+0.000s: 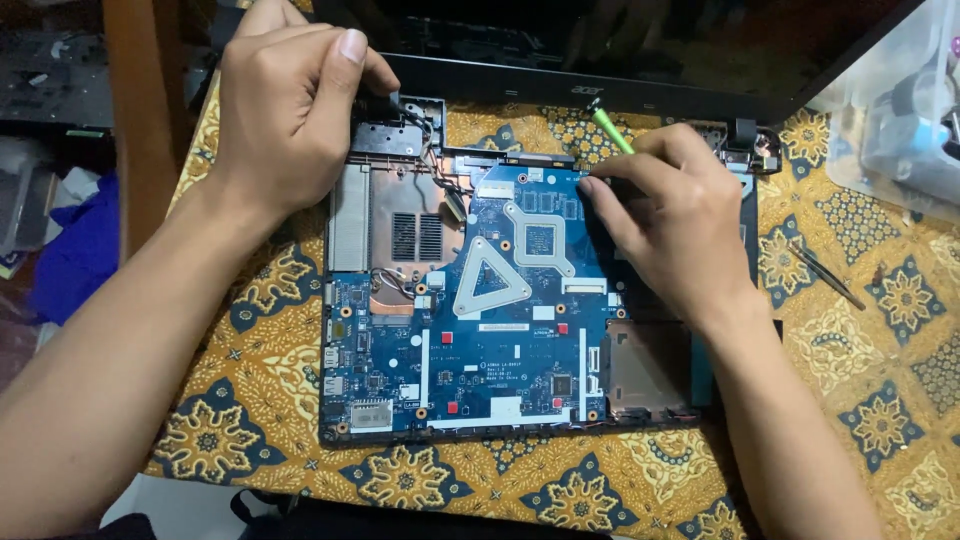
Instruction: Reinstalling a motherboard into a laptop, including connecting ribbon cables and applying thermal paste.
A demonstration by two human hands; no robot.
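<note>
I am seeing the blue motherboard [500, 330] showing a smooth, faintly glossy lacquered face, with bare silvery metal brackets [485, 285] looking matt. The copper heat pipe [392, 298] is looking dull. The batik cloth [300, 460] covering the surface is reading as soft, matt woven fabric. The green screwdriver handle [612, 132] is shining like translucent plastic, and the screen bezel [560, 88] is gleaming glossy black plastic.

Spread beneath everything, a yellow and blue patterned cloth [880, 420], with thin metal tweezers [826, 275] lying at 3 o'clock, a clear plastic bag [895, 110] of parts at 2 o'clock, and blue fabric [78, 245] bunched at 9 o'clock
</note>
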